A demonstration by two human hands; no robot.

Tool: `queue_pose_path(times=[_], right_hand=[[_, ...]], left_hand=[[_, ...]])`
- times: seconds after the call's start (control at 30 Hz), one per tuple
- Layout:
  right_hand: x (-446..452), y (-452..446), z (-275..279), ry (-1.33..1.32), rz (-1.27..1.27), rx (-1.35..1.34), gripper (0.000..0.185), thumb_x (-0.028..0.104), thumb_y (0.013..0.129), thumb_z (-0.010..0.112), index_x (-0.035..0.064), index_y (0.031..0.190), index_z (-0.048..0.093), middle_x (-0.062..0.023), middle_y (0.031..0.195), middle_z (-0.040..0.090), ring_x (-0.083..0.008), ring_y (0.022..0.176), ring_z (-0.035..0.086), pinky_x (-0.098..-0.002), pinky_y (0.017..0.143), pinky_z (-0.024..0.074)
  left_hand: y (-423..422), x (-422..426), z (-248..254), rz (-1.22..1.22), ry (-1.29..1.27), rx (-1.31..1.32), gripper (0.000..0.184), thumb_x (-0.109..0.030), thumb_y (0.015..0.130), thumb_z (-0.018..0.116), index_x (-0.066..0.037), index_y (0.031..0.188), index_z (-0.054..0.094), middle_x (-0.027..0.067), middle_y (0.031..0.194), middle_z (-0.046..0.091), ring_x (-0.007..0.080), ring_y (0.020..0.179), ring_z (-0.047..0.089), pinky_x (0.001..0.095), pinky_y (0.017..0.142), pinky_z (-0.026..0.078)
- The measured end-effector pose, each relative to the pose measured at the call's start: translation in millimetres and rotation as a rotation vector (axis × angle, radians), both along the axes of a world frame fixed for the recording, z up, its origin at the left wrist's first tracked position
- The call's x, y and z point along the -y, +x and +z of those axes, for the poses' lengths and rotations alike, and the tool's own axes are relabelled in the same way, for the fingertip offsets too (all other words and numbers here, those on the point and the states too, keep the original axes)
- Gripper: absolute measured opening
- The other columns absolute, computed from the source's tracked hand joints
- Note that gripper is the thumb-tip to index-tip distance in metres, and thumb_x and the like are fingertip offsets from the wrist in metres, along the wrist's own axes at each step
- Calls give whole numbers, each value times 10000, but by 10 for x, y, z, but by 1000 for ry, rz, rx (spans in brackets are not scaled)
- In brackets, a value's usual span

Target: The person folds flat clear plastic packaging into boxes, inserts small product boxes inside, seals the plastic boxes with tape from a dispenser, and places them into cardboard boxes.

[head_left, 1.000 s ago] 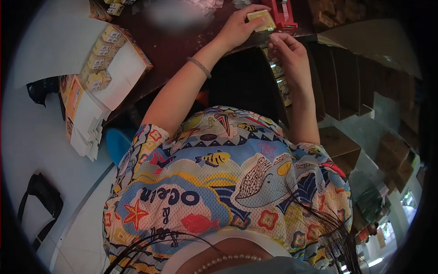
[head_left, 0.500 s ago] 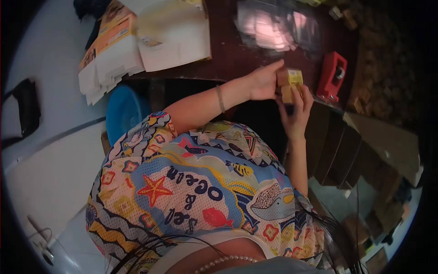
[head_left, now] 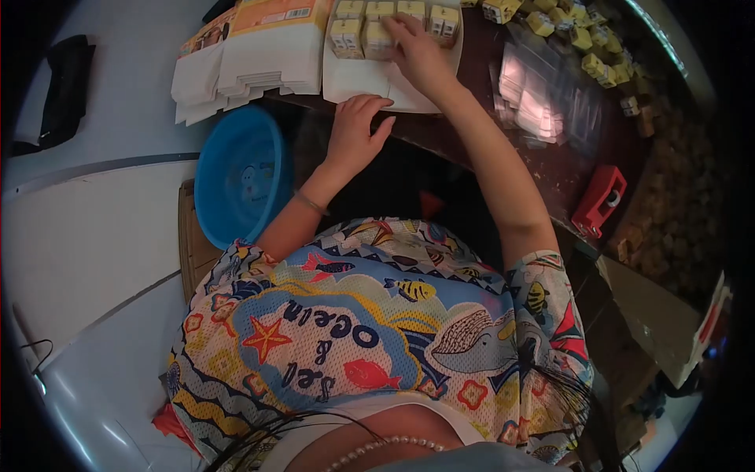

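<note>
A white open carton [head_left: 354, 82] lies on the dark table and holds rows of small yellow-and-white boxes [head_left: 347, 38]. My right hand [head_left: 422, 57] reaches over it from the right, thumb and fingers around the top of a small yellow box [head_left: 378, 41] in the front row. Part of that box is hidden by my fingers. At the carton's near edge is my left hand [head_left: 358, 135], its thumb apart from the slightly bent fingers and nothing visible in it.
Flat folded cartons [head_left: 271, 55] are stacked left of the open carton. Clear plastic sleeves [head_left: 531, 98] lie to the right, near a red tape dispenser [head_left: 601, 200]. More loose yellow boxes [head_left: 582, 35] are spread at the far right. A blue basin [head_left: 240, 177] stands below the table edge.
Both hands have moved left, from holding small yellow boxes near the tape dispenser to the open carton. My left hand now holds nothing. The view has shifted, showing more of the table's far side.
</note>
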State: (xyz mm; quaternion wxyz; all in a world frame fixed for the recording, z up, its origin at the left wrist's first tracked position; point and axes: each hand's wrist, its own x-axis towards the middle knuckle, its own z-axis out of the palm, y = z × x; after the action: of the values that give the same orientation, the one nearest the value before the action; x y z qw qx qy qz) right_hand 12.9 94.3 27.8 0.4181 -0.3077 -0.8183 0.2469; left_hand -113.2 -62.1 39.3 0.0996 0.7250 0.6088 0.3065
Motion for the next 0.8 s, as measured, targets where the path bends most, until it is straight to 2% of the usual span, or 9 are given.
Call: queue_pose_path(times=[0.2,0.27,0.3,0.33,0.4,0.5,0.6,0.7,0.8], right_hand=[[197,663,286,144,-205,-82,420,-18,812,648,108,1212,617,-179,1320,526,-361,1045,613,-413,860,521],[-130,1280,160,221,-454,41,469,222,799,750,106,1234,619,-200,1328,528,-387,1228,486,-489,1021,428],[-128,1485,310,206,-601,30,312,119,822,700,67,1128,676,-219,1217,588,-398,1127,549,-461,945,469],[-136,1761,367,279,-752,297,262,108,857,675,38,1110,669,-197,1170,619,-371,1072,576,-458,933,479],[-610,2394,-177,199,-756,450,572,368,840,721,61,1300,576,-168,1400,491,-356,1205,543,-450,1001,446],[-667,2465,-250,32,-610,589,770,541,806,701,38,1361,523,-179,1434,475,-385,1316,445,-463,1072,380],[-626,2441,-146,-108,-564,782,775,535,861,646,31,1418,453,-179,1479,430,-390,1352,409,-450,1079,381],[-794,2619,-210,-159,-432,706,674,440,912,599,62,1443,425,-177,1494,402,-390,1355,397,-496,1093,354],[-242,2211,156,433,-566,653,537,209,887,607,55,1384,475,-169,1406,480,-364,1273,473,-490,1055,376]], left_hand=[[106,-9,23,-25,100,45,243,-181,860,673,-67,1074,661,100,1042,675,285,1029,608,398,949,385],[149,-20,23,-45,114,60,236,-175,866,668,-69,1076,660,98,1041,674,284,1031,608,398,942,391],[189,-38,39,-66,116,88,233,-171,867,666,-69,1077,660,97,1042,674,284,1032,607,396,941,392],[229,-43,52,-86,117,118,231,-167,867,665,-70,1077,660,97,1042,674,284,1033,606,395,940,393],[298,-90,109,-122,112,152,226,-157,866,664,-69,1074,659,96,1041,674,285,1030,608,392,935,398],[427,-127,167,-173,129,181,215,-142,861,665,-63,1061,659,98,1035,677,286,1015,615,387,921,411],[538,-146,187,-226,109,215,204,-132,856,666,-58,1046,661,101,1027,681,289,997,622,384,907,423],[586,-103,181,-262,32,213,229,-104,865,674,-68,1091,673,104,1090,673,280,1042,618,348,957,428],[694,-50,191,-252,-107,399,227,-85,862,671,-56,1087,675,113,1091,670,269,1091,613,333,1000,414]])
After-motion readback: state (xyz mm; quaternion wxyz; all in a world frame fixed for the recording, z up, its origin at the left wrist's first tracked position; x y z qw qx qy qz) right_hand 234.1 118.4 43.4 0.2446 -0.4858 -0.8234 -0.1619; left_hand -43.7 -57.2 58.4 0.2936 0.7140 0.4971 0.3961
